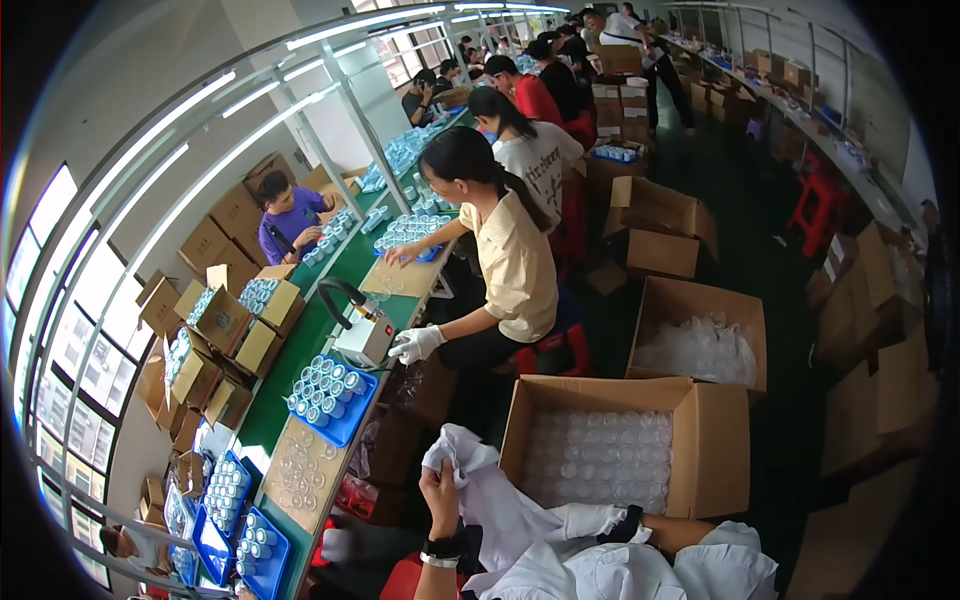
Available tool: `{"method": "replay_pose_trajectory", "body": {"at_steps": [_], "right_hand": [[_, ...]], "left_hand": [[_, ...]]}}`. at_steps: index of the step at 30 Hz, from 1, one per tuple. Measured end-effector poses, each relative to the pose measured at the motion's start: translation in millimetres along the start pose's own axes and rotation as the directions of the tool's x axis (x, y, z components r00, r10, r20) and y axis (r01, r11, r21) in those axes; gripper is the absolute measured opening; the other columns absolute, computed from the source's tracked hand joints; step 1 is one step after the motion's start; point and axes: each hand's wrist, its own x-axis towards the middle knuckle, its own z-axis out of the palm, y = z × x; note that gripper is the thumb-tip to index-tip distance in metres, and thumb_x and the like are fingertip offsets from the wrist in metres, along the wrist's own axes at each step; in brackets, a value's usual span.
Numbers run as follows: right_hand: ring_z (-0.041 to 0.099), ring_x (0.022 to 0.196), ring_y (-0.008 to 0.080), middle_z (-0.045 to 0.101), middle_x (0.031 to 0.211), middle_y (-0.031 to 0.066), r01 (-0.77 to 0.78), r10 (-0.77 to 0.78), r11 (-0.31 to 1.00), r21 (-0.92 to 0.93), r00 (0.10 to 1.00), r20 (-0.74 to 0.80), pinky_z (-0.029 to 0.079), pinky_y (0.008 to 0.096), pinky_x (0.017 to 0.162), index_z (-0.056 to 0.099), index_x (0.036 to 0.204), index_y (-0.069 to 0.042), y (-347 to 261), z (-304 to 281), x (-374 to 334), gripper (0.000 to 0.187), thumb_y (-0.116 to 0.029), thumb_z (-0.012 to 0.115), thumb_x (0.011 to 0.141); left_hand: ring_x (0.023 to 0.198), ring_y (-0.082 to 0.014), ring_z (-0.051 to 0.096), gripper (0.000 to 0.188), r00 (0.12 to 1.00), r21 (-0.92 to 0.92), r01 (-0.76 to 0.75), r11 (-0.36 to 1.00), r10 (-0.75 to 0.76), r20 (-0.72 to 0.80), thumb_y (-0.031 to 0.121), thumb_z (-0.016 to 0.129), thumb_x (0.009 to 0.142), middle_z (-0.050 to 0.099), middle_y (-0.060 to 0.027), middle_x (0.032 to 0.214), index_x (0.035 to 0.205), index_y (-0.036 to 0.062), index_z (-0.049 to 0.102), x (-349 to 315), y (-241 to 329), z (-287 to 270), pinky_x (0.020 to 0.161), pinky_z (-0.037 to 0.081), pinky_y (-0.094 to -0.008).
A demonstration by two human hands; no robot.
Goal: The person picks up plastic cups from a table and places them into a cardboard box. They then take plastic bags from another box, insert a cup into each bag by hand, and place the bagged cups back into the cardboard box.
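White cloth [503,508] drapes beside the open cardboard box [725,450] of clear plastic cups [600,450], its bunched top pinched in the grip of our left hand [440,495], raised from below, while our right hand [588,521], covered in white, points leftward, its grip too obscured for us to tell.

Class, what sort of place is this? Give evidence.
Likely a factory assembly or packing floor: co-workers sit along a long green bench, a blue tray holds rows of alike round items, and an open cardboard box holds rows of clear round pieces.
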Motion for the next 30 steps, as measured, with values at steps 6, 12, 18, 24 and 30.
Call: {"method": "replay_pose_trajectory", "body": {"at_steps": [6,12,18,24,30], "right_hand": [[0.059,0.079,0.0327,0.062,0.085,0.0156,0.144,-0.303,0.855,-0.498,0.918,-0.255,0.047,0.0388,0.068,0.059,0.094,-0.009,-9.9,-51.5,5.1,0.019,-0.023,0.051,0.084],[0.060,0.078,0.0259,0.063,0.087,0.0095,0.110,-0.393,0.881,-0.460,0.711,-0.583,0.046,0.0352,0.067,0.059,0.093,-0.010,-12.4,-102.8,23.7,0.019,-0.026,0.052,0.086],[0.059,0.085,0.0235,0.061,0.095,0.0072,0.333,-0.088,0.869,0.365,0.831,-0.549,0.046,0.0339,0.072,0.058,0.099,-0.010,-11.4,-37.4,54.3,0.022,-0.028,0.052,0.087],[0.052,0.100,0.0191,0.052,0.115,0.0041,0.343,0.144,0.074,0.936,0.925,-0.351,0.043,0.0315,0.083,0.049,0.118,-0.005,39.0,24.2,76.5,0.040,-0.032,0.052,0.088],[0.049,0.106,0.0204,0.050,0.120,0.0090,0.126,0.039,0.935,0.330,0.892,-0.451,0.040,0.0312,0.090,0.041,0.125,-0.002,53.5,-0.6,86.8,0.053,-0.031,0.059,0.083]], "left_hand": [[0.061,-0.0195,0.057,0.010,0.888,0.717,-0.428,0.551,0.112,0.445,0.007,0.057,0.081,0.059,-0.0139,0.067,0.080,-0.0022,0.058,10.0,-64.4,-43.4,0.056,0.044,-0.0315],[0.081,-0.0150,0.058,0.021,0.634,0.270,-0.214,0.939,-0.077,0.770,-0.001,0.050,0.076,0.065,-0.0095,0.085,0.094,-0.0033,0.059,-41.1,-16.7,16.3,0.072,0.045,-0.0268],[0.089,-0.0123,0.054,0.035,0.915,-0.165,0.130,0.978,-0.054,0.400,-0.008,0.041,0.074,0.064,-0.0090,0.098,0.105,-0.0037,0.056,-46.4,-22.1,38.4,0.079,0.043,-0.0258],[0.071,-0.0398,0.053,0.010,0.936,0.550,-0.339,0.763,0.216,0.277,-0.003,0.049,0.067,0.054,-0.0209,0.074,0.077,-0.0047,0.052,-60.8,-69.1,43.0,0.065,0.044,-0.0408],[0.088,-0.0395,0.053,0.025,0.786,0.546,-0.279,0.790,-0.139,0.603,0.008,0.057,0.072,0.055,-0.0229,0.093,0.095,-0.0014,0.051,-84.1,-34.1,36.6,0.072,0.043,-0.0432]]}}
